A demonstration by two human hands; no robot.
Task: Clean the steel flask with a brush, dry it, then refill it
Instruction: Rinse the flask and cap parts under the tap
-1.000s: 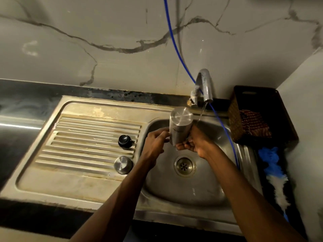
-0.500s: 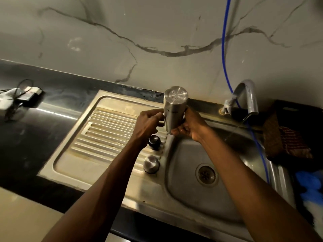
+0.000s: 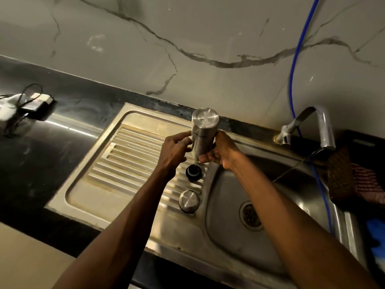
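Note:
The steel flask (image 3: 203, 132) is held upside down, base up, above the ribbed drainboard (image 3: 129, 163) just left of the sink basin (image 3: 270, 195). My left hand (image 3: 175, 152) grips its left side. My right hand (image 3: 219, 152) grips its right side and lower end. Its mouth is hidden behind my fingers. Under the flask lies a black inner stopper (image 3: 193, 172) on the ribs, and a steel cap (image 3: 189, 200) sits nearer to me.
A tap (image 3: 318, 126) at the right runs a thin stream into the basin; a blue hose (image 3: 295, 65) hangs beside it. A dark basket (image 3: 350, 176) with cloth stands far right. A charger with cables (image 3: 25, 105) lies on the black counter, left.
Both hands have carried the inverted flask from under the running tap leftward, out of the basin, to above the drainboard. My view has swung left.

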